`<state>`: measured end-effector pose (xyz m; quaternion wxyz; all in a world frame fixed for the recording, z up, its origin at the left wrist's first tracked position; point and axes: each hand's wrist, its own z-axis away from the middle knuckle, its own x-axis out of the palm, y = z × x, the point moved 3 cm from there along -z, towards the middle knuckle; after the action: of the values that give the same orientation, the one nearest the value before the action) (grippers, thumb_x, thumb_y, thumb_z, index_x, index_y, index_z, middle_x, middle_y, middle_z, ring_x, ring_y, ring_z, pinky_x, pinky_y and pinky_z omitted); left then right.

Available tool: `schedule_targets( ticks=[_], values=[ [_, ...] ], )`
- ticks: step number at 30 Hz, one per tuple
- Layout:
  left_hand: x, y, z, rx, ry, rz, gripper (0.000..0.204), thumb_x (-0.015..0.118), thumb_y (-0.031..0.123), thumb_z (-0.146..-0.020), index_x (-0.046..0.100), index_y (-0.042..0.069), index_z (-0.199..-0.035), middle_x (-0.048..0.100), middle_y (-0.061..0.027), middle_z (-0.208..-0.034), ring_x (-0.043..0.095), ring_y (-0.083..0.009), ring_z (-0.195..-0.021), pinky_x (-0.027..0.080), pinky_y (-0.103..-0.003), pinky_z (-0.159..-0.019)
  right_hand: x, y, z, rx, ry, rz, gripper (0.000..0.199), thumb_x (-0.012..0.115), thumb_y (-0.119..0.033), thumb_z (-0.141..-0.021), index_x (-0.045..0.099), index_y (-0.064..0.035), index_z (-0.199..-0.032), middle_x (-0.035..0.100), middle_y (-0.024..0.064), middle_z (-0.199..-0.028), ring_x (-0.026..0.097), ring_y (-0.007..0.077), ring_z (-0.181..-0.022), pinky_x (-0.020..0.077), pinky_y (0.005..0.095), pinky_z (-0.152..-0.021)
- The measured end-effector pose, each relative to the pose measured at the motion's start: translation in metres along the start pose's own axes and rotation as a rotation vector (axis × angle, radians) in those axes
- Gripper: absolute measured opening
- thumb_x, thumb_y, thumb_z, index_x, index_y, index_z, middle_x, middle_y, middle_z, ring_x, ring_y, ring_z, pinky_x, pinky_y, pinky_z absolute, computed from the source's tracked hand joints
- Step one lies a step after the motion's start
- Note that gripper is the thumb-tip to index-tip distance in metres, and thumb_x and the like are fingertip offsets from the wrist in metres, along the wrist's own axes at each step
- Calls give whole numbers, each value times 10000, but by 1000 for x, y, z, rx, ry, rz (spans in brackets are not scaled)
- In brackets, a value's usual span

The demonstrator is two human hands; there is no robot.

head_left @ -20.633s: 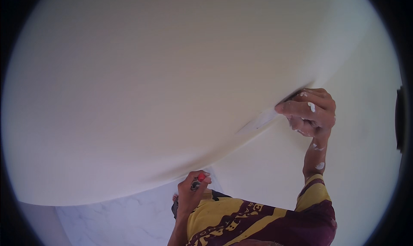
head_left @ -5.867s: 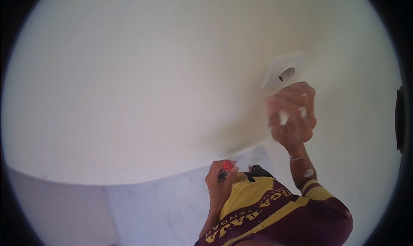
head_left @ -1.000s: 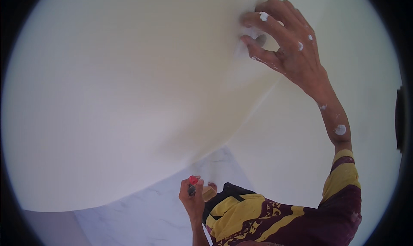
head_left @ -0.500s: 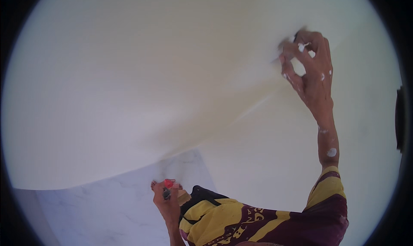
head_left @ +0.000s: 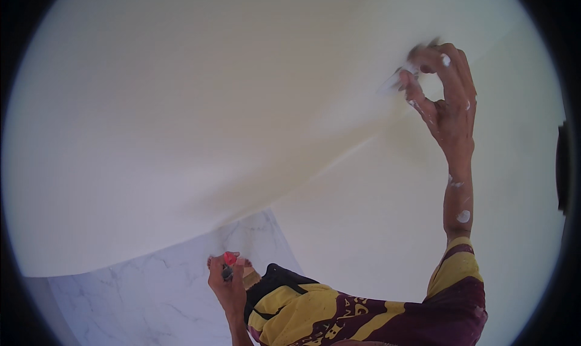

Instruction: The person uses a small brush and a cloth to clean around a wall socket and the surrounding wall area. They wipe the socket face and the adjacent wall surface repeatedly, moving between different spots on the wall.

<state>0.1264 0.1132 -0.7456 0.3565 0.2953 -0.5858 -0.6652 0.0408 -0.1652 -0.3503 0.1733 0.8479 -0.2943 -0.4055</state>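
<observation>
My right hand (head_left: 451, 101), spotted with white paste or paint, reaches up to the white wall (head_left: 200, 104) close to its corner. Its fingers and thumb are bent in a pinch on a thin, flat, pale piece (head_left: 390, 83). Motion blurs that piece and the fingertips, so its kind is unclear. Low down, near my waist, my left hand (head_left: 229, 288) is closed around a small tool with a red end (head_left: 230, 258) and a dark grey part; the fingers cover most of it.
A second pale wall (head_left: 363, 219) meets the first along a slanting corner line. Below lies a marbled white-grey floor (head_left: 139, 291), with my bare feet on it behind the left hand. A dark object (head_left: 561, 167) stands at the right rim.
My right hand has shifted slightly right and turned at the wrist, its fingertips still by the wall. The left hand has drifted a little left, keeping the red-ended tool.
</observation>
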Motion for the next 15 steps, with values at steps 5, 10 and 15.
schedule_targets(
  ticks=[5, 10, 15],
  values=[
    [-3, 1, 3, -23, 34, -9, 111, 707, 97, -962, 683, 20, -1038, 655, -20, -923, 566, -102, -843, 481, -275, -776, 0, 15, 3, -54, 6, -79, 261, 833, -100, -810, 689, -101, -1028, 654, 39, -957, 605, 236, -855, 512, 388, -656],
    [-8, 1, 1, -21, 30, -3, 109, 707, 87, -954, 682, 20, -1036, 656, -22, -930, 569, -105, -845, 482, -276, -779, -1, 11, -2, 16, -9, -30, 280, 819, -88, -816, 692, -113, -1065, 661, 21, -955, 614, 225, -856, 534, 350, -628],
    [3, 19, 10, -76, 7, 87, 108, 723, 54, -928, 684, 22, -1024, 680, -42, -945, 607, -135, -871, 497, -296, -813, -22, -2, -4, -56, -124, 210, 294, 801, -61, -817, 687, -117, -1081, 669, 16, -896, 625, 223, -798, 533, 353, -587]
  ],
)
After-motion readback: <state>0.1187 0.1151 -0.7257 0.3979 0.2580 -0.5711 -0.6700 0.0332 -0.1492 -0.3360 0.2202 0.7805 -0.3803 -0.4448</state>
